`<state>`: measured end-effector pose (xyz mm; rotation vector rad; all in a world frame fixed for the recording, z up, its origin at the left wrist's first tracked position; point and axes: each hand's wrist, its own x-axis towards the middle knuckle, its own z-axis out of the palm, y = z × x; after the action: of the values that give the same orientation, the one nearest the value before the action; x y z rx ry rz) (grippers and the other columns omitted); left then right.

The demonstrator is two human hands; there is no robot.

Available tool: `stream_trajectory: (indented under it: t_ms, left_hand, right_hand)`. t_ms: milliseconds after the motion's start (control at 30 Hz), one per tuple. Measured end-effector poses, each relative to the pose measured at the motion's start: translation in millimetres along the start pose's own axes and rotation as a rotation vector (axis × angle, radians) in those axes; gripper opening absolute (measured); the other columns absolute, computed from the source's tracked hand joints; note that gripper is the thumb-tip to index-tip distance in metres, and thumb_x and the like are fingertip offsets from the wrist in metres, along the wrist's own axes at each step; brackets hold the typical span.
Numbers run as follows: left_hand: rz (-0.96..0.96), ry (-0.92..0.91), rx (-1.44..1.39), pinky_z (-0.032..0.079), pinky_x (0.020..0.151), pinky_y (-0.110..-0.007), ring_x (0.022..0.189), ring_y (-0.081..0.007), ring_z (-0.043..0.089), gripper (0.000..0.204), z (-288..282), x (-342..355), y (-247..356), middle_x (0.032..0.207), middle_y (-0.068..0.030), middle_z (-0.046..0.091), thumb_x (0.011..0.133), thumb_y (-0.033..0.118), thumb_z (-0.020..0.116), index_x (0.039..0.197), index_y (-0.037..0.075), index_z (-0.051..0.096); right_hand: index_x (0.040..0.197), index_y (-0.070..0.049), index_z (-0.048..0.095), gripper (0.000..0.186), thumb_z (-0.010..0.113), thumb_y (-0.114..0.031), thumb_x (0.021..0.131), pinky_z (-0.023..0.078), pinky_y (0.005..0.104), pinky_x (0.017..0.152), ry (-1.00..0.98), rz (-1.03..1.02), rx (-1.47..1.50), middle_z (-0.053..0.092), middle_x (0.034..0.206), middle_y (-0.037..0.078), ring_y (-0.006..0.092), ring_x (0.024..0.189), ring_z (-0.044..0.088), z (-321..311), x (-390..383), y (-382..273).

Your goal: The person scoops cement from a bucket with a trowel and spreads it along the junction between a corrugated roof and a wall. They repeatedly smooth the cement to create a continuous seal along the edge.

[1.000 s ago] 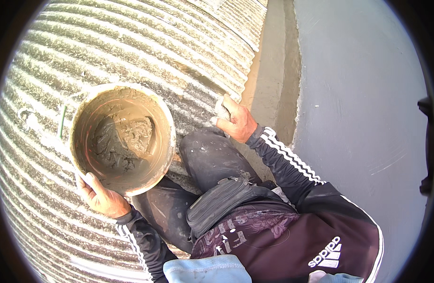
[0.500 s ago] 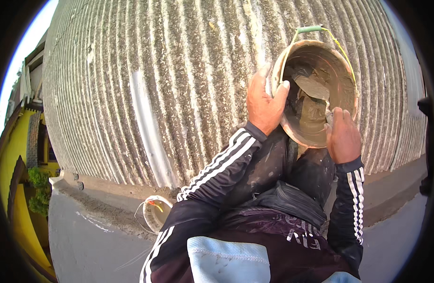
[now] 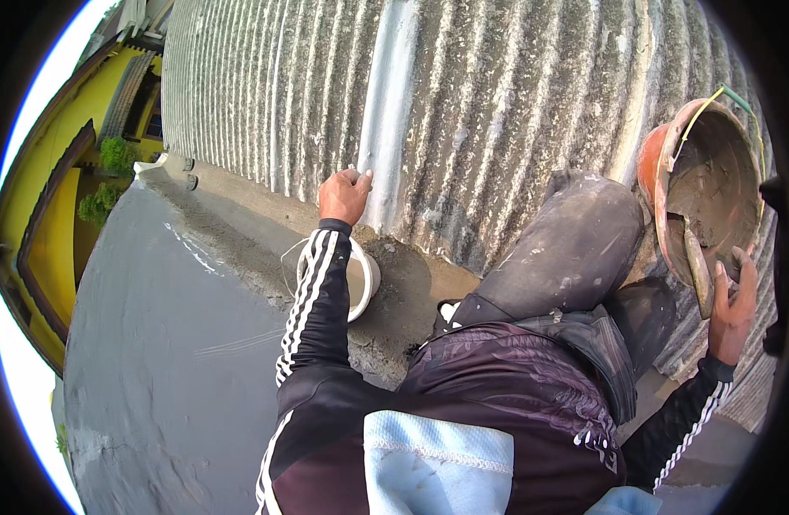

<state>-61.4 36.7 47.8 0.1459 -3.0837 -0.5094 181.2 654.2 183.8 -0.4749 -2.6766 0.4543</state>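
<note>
An orange bucket (image 3: 654, 160) with grey wet mortar (image 3: 707, 193) inside tilts on the corrugated roof at the right. A trowel's handle (image 3: 697, 268) leans out over its near rim. Beside that handle is my right hand (image 3: 731, 316), fingers apart and not wrapped round it. Out to the left, my left hand (image 3: 344, 197) is closed at the lower end of a silvery strip (image 3: 387, 103) on the roof; anything inside its fingers is hidden. Under my left forearm stands a white bucket (image 3: 367, 283), partly covered by the sleeve.
Grey corrugated roof sheets (image 3: 497, 112) fill the far side. Along their lower edge runs a rough mortar band (image 3: 231, 219), bordering a smooth grey surface (image 3: 171, 343). My bent knee (image 3: 583, 232) rests near the orange bucket. A yellow building (image 3: 60, 249) stands beyond the left edge.
My left hand has left the orange bucket's rim and reached left to the silvery strip. My right hand has loosened from the trowel, which now leans on the rim. The view has swung left.
</note>
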Motion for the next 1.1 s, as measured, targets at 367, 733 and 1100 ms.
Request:
stream_trajectory:
  t_ms: [367,733,1100]
  left_hand:
    - [-0.556,-0.075,0.107,0.056,0.092,-0.040,0.099,-0.0283,0.075,0.042,66,-73,-211,0.099,-0.0134,0.078,0.075,0.046,0.084,0.097,0.010,0.081]
    - [-0.935,-0.296,0.341,0.060,0.081,-0.035,0.085,-0.0219,0.077,0.027,32,-80,-207,0.089,-0.0145,0.078,0.080,0.019,0.078,0.099,0.000,0.079]
    - [-0.866,-1.045,0.666,0.055,0.073,-0.035,0.074,-0.0150,0.070,0.028,-74,17,-212,0.085,-0.0038,0.076,0.098,0.035,0.066,0.087,0.011,0.074]
  right_hand:
    - [0.119,0.004,0.064,0.037,0.064,-0.030,0.104,0.049,0.0314,0.086,-0.133,0.558,0.019,0.068,0.103,0.010,0.0173,0.095,0.061,-49,-119,148]
    - [0.111,-0.005,0.064,0.024,0.065,-0.027,0.103,0.033,0.0241,0.062,-0.211,0.636,0.198,0.053,0.084,-0.005,0.0068,0.073,0.044,-40,-130,131]
    - [0.132,-0.002,0.062,0.033,0.060,-0.024,0.107,0.047,0.0276,0.091,-0.119,0.599,0.304,0.062,0.119,0.002,0.0117,0.101,0.057,-55,-116,97]
